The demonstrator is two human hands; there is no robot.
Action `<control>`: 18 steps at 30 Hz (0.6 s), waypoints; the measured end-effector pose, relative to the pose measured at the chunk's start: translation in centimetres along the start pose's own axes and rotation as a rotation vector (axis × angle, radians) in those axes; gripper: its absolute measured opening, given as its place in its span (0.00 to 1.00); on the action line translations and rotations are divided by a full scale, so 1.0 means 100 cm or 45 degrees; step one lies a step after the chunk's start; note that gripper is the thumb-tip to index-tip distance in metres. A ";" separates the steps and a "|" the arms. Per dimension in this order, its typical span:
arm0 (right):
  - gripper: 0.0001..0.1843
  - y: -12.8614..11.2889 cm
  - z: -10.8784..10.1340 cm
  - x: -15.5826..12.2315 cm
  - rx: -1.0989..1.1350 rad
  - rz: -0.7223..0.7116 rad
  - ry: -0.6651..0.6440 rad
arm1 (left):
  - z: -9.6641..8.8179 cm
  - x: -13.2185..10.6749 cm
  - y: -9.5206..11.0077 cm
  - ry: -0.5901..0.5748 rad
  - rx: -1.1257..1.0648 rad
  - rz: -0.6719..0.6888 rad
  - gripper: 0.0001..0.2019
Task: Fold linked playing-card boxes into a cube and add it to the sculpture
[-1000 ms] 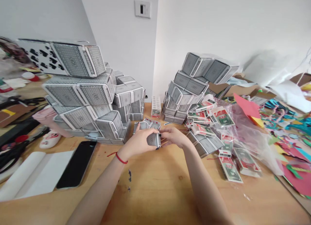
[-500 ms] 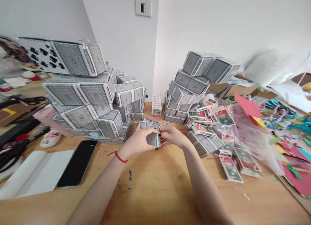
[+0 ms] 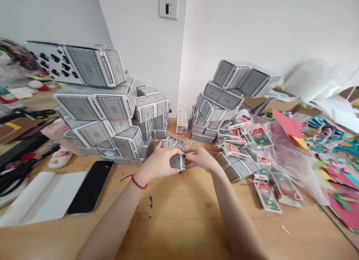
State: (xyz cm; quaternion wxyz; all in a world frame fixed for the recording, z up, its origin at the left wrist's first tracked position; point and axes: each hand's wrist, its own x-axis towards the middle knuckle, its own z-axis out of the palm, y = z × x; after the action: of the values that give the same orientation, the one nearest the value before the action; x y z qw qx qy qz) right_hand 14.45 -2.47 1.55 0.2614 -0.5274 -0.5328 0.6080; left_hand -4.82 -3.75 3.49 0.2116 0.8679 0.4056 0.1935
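My left hand [image 3: 158,163] and my right hand [image 3: 199,158] meet over the middle of the wooden table [image 3: 179,219]. Between them they pinch a small grey patterned card box [image 3: 177,161]; both hands have fingers closed on it. A red string circles my left wrist. Just behind the hands lie a few loose grey boxes [image 3: 172,143]. A tall stack of grey patterned boxes [image 3: 98,106] rises to the left and another stack [image 3: 224,99] to the right.
A black phone [image 3: 91,187] and white sheet [image 3: 42,200] lie at front left, scissors [image 3: 17,170] beyond. Red-and-green card packs [image 3: 266,192] in clear plastic and coloured paper scraps [image 3: 336,155] crowd the right. A wall corner stands behind.
The hands stay on the small box with barely any motion. The view has shifted slightly, so everything sits a little further right in the picture.
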 end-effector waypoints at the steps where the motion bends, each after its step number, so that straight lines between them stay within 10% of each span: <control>1: 0.06 0.001 0.000 0.000 -0.016 0.003 -0.008 | 0.000 0.000 0.001 -0.007 0.008 0.008 0.22; 18: 0.04 0.001 0.002 0.005 -0.030 0.097 -0.043 | 0.004 0.002 0.002 -0.038 0.008 0.044 0.21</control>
State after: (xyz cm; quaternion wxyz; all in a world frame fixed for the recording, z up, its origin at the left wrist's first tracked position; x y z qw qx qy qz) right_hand 14.16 -2.18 1.24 0.2227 -0.5400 -0.5238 0.6200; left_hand -4.40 -3.79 3.25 0.2114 0.8782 0.3880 0.1830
